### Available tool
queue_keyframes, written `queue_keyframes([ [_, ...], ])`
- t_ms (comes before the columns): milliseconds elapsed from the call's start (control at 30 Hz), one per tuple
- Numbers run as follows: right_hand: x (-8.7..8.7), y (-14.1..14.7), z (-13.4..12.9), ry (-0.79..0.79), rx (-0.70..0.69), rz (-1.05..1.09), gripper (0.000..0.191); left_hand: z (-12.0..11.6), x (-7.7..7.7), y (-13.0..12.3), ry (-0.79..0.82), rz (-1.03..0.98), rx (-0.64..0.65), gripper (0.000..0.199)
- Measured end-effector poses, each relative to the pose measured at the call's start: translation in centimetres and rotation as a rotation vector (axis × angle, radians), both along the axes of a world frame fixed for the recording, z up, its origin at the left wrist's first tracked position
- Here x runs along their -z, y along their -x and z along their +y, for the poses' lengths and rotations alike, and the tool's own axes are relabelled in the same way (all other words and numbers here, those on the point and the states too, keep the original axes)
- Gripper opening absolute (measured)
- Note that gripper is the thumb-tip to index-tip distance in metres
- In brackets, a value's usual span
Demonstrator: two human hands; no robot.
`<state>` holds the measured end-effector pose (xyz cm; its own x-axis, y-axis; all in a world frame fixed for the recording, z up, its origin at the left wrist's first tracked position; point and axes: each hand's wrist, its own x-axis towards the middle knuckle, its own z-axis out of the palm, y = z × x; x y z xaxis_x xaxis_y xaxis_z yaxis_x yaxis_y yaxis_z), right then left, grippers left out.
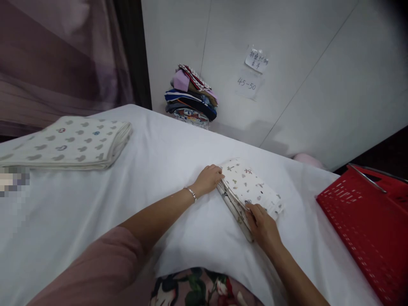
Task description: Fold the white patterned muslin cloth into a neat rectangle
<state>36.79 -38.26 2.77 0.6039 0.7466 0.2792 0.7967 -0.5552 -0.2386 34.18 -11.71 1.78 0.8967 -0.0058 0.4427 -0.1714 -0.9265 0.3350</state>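
Observation:
A folded white cloth with small printed motifs [247, 180] lies on the white-covered table [153, 165], in front of me and slightly right. My left hand [208, 178], with a bracelet at its wrist, is closed on the cloth's upper left corner. Lower down the same edge, my right hand [259, 223] pinches the cloth between thumb and fingers. Between the hands the folded layers stand slightly apart along that edge. Parts of the fingertips are hidden by the cloth.
At the left lies a larger folded cloth with grey prints [79, 142]. A red basket [366, 225] stands at the right. Beyond the table's far edge is a stack of folded fabrics [191, 100], near a wall with two paper notes [247, 83].

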Motion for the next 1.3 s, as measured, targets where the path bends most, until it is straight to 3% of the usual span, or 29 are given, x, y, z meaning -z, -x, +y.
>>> queue_keyframes([
  [133,-0.4,-0.1,-0.1,0.050,-0.041,-0.072,0.028,-0.4,0.1,-0.1,0.001,0.018,-0.076,0.024],
  [333,-0.7,-0.1,0.0,0.198,-0.103,-0.078,0.028,-1.0,0.4,-0.2,0.129,0.074,-0.139,0.026],
  [467,-0.6,-0.1,0.0,0.170,-0.112,-0.102,0.027,-1.4,0.6,0.0,0.115,0.073,-0.170,0.025],
  [667,-1.1,0.4,0.3,0.172,-0.083,-0.124,0.023,-1.3,1.0,0.7,0.109,0.024,-0.121,0.030],
  [900,-1.2,1.0,1.0,0.233,-0.085,-0.124,0.011,-1.0,1.1,1.0,0.022,0.114,-0.116,0.029],
  [1100,-0.8,0.6,0.5,0.151,-0.080,-0.086,0.020,-0.9,0.6,0.8,-0.023,0.105,-0.086,0.020],
  [1300,-0.8,0.3,0.3,0.070,-0.072,-0.012,0.025,-0.9,0.2,0.7,-0.097,0.135,-0.044,0.024],
])
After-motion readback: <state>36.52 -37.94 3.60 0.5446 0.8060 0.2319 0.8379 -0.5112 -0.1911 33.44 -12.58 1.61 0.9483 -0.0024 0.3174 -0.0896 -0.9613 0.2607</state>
